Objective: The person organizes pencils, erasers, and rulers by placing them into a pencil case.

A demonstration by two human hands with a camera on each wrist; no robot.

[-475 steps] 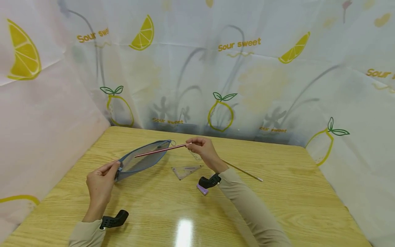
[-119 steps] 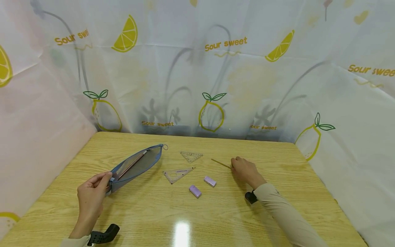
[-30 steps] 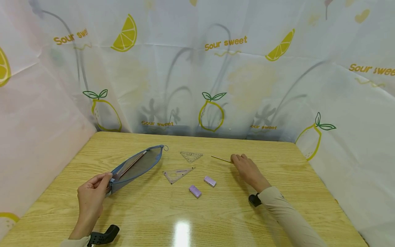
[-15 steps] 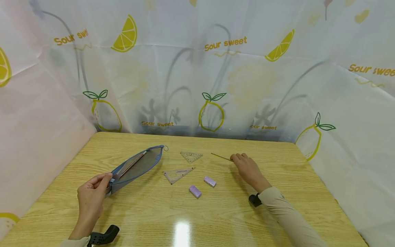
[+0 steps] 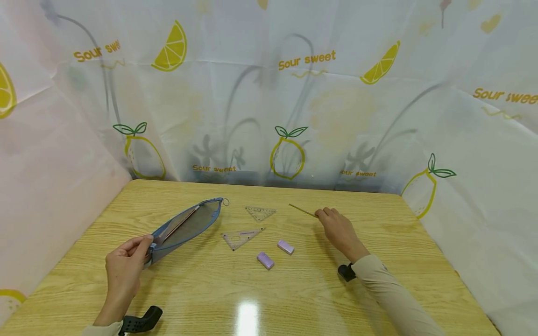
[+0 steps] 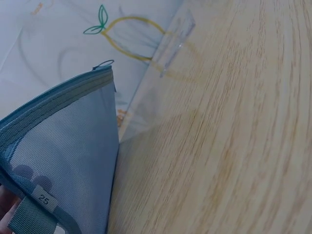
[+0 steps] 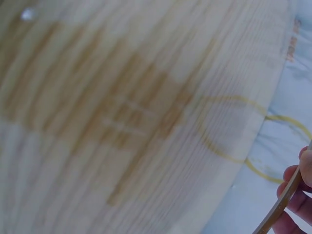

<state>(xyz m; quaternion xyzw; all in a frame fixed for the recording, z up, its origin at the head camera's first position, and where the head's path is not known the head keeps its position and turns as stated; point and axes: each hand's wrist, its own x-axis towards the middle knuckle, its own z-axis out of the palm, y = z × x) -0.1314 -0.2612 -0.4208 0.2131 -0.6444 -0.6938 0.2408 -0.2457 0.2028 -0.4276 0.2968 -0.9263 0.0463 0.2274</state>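
In the head view my left hand (image 5: 125, 263) grips the near end of a blue mesh zipper pouch (image 5: 185, 235), which gapes open along its top. Inside it lies a dark red pencil (image 5: 180, 223). The left wrist view shows the pouch's mesh side (image 6: 73, 146) standing on the table, with fingertips behind its tabbed end. Over the right part of the table, my right hand (image 5: 339, 232) pinches a gold pencil (image 5: 300, 210) by thumb and fingers; its far end points left. The right wrist view has this pencil (image 7: 280, 207) between the fingers at lower right.
Two clear set squares, one farther back (image 5: 260, 213) and one nearer (image 5: 239, 238), lie between pouch and right hand. Two purple erasers, one left (image 5: 265, 260) and one right (image 5: 286, 247), lie in front of them. A patterned curtain (image 5: 235, 116) stands behind the wooden table (image 5: 201, 294).
Earlier the right hand held the red pencil over the pouch; now that pencil lies inside. Since then the right hand has taken the gold pencil and raised it a little. The left hand stays.
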